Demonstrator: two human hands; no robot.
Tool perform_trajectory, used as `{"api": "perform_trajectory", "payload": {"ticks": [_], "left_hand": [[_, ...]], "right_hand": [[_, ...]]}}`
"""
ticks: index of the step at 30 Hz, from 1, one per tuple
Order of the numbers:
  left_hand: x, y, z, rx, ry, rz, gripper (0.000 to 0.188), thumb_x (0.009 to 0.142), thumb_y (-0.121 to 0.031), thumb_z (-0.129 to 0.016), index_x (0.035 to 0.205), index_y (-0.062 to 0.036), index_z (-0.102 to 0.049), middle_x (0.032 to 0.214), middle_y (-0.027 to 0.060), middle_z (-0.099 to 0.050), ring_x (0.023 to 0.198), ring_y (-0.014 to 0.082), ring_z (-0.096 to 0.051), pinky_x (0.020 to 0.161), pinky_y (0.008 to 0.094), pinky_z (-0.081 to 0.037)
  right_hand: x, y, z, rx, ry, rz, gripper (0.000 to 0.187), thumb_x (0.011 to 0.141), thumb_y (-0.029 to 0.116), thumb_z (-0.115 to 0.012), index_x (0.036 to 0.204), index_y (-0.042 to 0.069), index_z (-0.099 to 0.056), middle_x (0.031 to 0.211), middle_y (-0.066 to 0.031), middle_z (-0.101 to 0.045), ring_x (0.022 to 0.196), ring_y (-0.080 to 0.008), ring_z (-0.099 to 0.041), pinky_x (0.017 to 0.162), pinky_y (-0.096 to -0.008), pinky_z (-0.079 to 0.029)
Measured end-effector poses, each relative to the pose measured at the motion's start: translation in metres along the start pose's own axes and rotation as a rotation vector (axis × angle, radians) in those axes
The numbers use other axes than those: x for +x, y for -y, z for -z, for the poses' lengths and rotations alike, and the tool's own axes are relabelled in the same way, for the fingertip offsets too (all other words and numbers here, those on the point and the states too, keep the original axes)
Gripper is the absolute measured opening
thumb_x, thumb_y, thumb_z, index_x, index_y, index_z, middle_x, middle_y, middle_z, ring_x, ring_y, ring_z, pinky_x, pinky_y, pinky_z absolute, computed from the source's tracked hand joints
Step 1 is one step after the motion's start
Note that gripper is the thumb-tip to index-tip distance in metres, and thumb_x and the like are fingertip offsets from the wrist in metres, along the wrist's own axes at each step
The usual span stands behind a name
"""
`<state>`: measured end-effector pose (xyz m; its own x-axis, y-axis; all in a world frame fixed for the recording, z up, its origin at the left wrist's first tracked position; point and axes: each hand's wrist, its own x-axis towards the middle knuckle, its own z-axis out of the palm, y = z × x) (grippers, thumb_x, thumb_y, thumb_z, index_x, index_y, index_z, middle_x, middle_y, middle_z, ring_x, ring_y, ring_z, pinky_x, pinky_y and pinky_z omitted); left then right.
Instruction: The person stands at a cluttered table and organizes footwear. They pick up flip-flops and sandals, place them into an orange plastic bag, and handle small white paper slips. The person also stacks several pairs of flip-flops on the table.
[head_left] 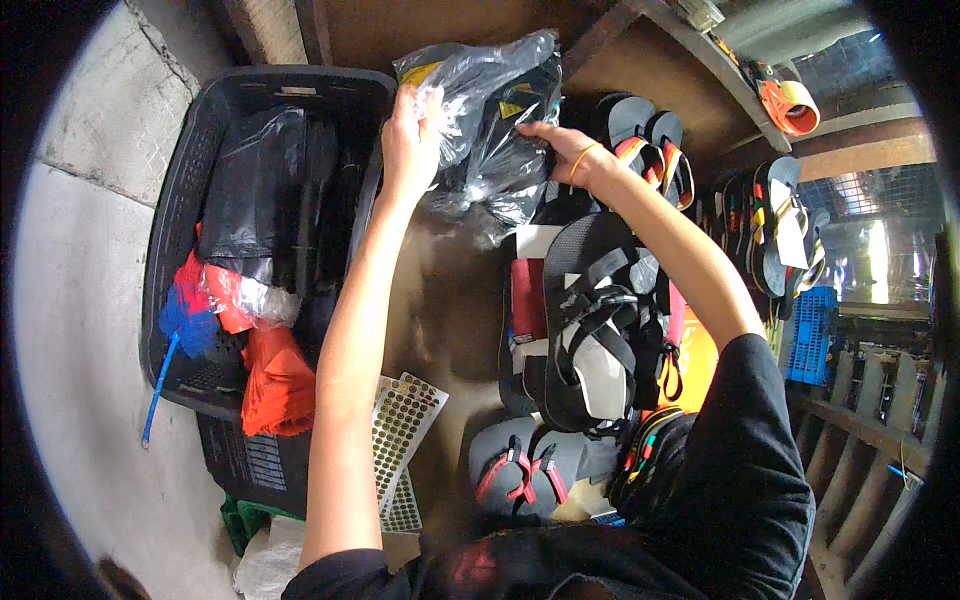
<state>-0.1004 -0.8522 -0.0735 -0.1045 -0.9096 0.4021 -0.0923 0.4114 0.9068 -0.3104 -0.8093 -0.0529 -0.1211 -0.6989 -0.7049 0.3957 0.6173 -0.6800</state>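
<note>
At the far side, a clear plastic bag (480,130) holds dark items with yellow patches, most likely black sandals. Its lower end is bunched up and shiny. My left hand (412,140) is closed on the bag's left side, gathering the film between thumb and fingers. On the right edge, my right hand (568,155) grips the same bag, its thumb lying over the film and the other fingers mostly hidden. A yellow band circles my right wrist. Below the bag, black strappy sandals (600,330) lie in a pile, and grey flip-flops with red straps (525,470) sit nearer me.
A black plastic crate (170,250) on the left holds dark plastic packages, with orange (278,380) and blue bags at its near end. Sheets of round stickers (408,420) lie beside my left forearm. More flip-flops (775,225) stand stacked at right, under an orange tape dispenser (790,108).
</note>
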Motion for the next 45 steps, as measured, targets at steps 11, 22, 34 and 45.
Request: {"api": "perform_trajectory", "payload": {"ticks": [11,22,34,45], "left_hand": [[-0.018,-0.007,0.002,0.046,0.299,0.153,0.046,0.076,-0.044,-0.065,0.093,-0.0018,-0.064,0.077,0.0152,-0.066,0.075,0.0231,-0.065,0.068,0.0324,-0.048],[-0.004,0.003,0.028,-0.165,0.052,0.365,0.04,0.089,-0.037,-0.052,0.094,0.0013,-0.061,0.067,-0.0007,-0.055,0.06,0.0064,-0.046,0.056,0.0237,-0.039],[-0.055,-0.016,0.007,0.185,0.179,0.08,0.047,0.074,-0.026,-0.07,0.108,0.0018,-0.053,0.088,0.0216,-0.063,0.085,0.0326,-0.063,0.073,0.0371,-0.049],[-0.056,0.004,-0.036,0.54,0.497,-0.32,0.046,0.079,-0.026,-0.061,0.119,-0.0095,-0.047,0.081,0.0142,-0.062,0.074,0.0317,-0.061,0.065,0.0399,-0.049]], "right_hand": [[-0.045,0.014,0.006,-0.15,-0.133,0.157,0.032,0.082,0.029,-0.063,0.104,0.006,-0.058,0.099,-0.0077,-0.062,0.089,-0.0232,-0.061,0.067,-0.0476,-0.053],[-0.129,0.022,0.024,-0.038,-0.135,0.333,0.026,0.08,0.024,-0.064,0.098,0.006,-0.058,0.097,-0.0076,-0.062,0.087,-0.021,-0.06,0.073,-0.0403,-0.051],[-0.15,0.027,-0.001,0.218,0.009,0.597,0.024,0.081,0.02,-0.063,0.098,0.004,-0.057,0.095,-0.0103,-0.061,0.084,-0.0222,-0.062,0.069,-0.0424,-0.055],[-0.329,0.057,0.068,0.139,-0.573,1.379,0.034,0.084,0.013,-0.054,0.113,-0.004,-0.053,0.111,-0.0189,-0.057,0.097,-0.0265,-0.059,0.083,-0.0382,-0.05]]}}
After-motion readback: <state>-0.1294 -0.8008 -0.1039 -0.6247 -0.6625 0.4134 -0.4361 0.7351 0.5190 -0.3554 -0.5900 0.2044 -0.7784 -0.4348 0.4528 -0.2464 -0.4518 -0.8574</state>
